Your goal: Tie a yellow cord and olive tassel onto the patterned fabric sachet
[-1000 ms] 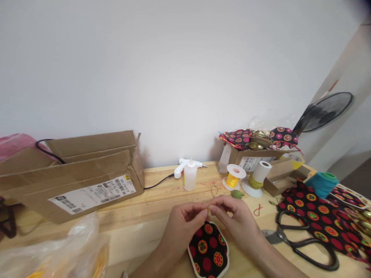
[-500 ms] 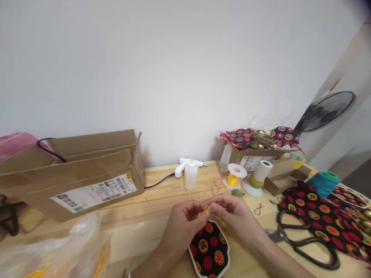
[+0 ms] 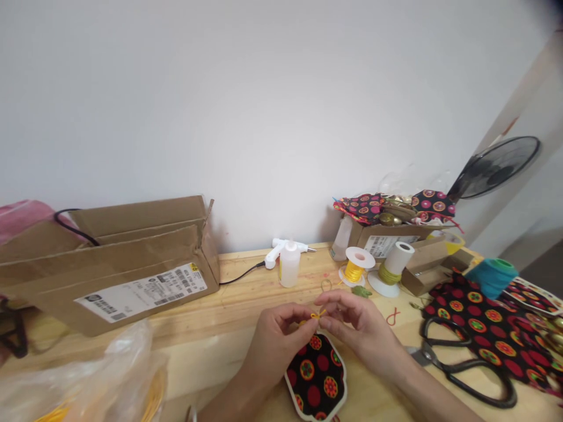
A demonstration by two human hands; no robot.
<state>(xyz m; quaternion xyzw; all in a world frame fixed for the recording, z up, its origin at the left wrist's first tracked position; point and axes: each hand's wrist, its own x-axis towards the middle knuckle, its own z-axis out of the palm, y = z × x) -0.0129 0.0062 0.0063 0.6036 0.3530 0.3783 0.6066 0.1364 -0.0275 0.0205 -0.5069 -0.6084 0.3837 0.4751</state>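
My left hand [image 3: 276, 341] and my right hand [image 3: 358, 325] meet above the wooden table [image 3: 246, 299], each pinching an end of a short yellow cord [image 3: 315, 315] that forms a small knot between the fingertips. Just below the hands lies a black fabric piece with red and orange circles [image 3: 317, 373], edged in white. The fingers of both hands are closed on the cord.
A long cardboard box [image 3: 114, 266] lies at the left. A white bottle [image 3: 288, 265], a glue gun [image 3: 277, 251], a yellow cord spool [image 3: 357, 265] and a white spool [image 3: 393, 266] stand behind. Black scissors [image 3: 461, 366] and patterned fabric [image 3: 492, 328] lie at the right. A plastic bag [image 3: 97, 381] sits front left.
The hands have drawn slightly apart and the yellow cord shows between the fingertips as a small knot. The fabric piece stays in place.
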